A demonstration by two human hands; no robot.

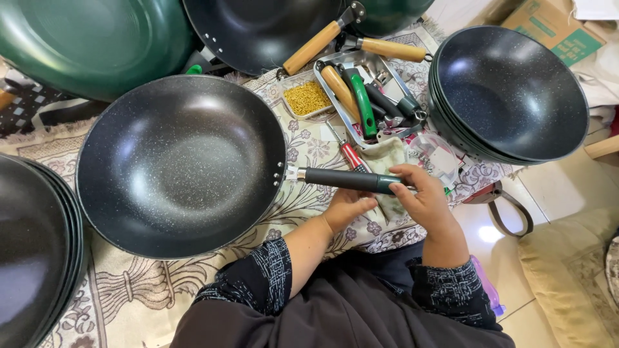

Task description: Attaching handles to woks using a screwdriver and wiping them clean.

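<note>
Two hands on the dark handle [345, 180] of the speckled wok [182, 164] lying on the patterned cloth [135, 296]: left hand [347, 207] cups beneath, right hand [422, 200] pinches its end. Keep handle level, square to rim rivets.

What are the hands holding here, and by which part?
Both hands grip the dark wok by its handle: the right hand wraps the far end, and the left hand supports it from below.
</note>
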